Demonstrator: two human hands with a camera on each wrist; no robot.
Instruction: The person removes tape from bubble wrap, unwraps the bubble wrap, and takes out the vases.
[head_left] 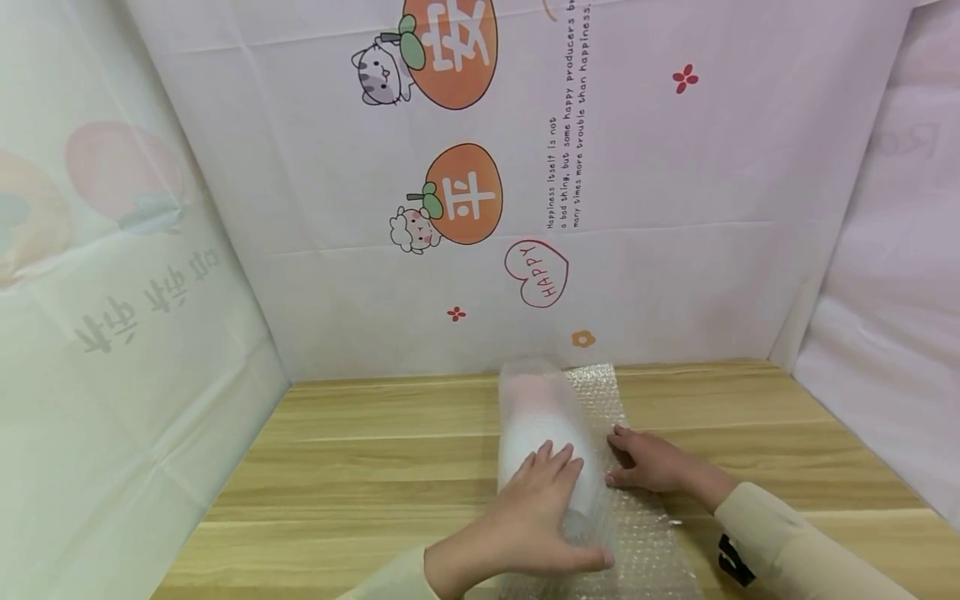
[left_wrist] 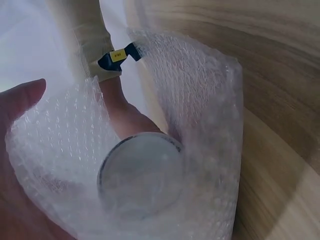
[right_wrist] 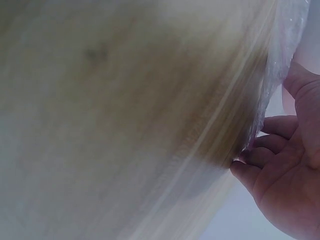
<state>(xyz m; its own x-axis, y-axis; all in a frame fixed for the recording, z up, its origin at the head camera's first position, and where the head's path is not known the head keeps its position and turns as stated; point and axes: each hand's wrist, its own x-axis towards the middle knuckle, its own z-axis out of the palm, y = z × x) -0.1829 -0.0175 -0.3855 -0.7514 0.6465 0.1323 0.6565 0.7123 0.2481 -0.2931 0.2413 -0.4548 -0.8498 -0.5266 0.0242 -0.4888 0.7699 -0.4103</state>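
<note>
A white cylinder wrapped in clear bubble wrap lies lengthwise on the wooden table. My left hand rests on top of it with fingers spread and the thumb out to the right. To its right, my right hand touches the bubble wrap with thumb and fingertips set apart. The left wrist view shows the round end of the cylinder inside loose, raised wrap. In the right wrist view, the fingertips of my right hand meet the wrap's edge, partly hidden by it.
Wood-grain table surface extends to both sides of the roll. A printed white cloth hangs behind the table, with more cloth at the left and right. A black band is at the right sleeve.
</note>
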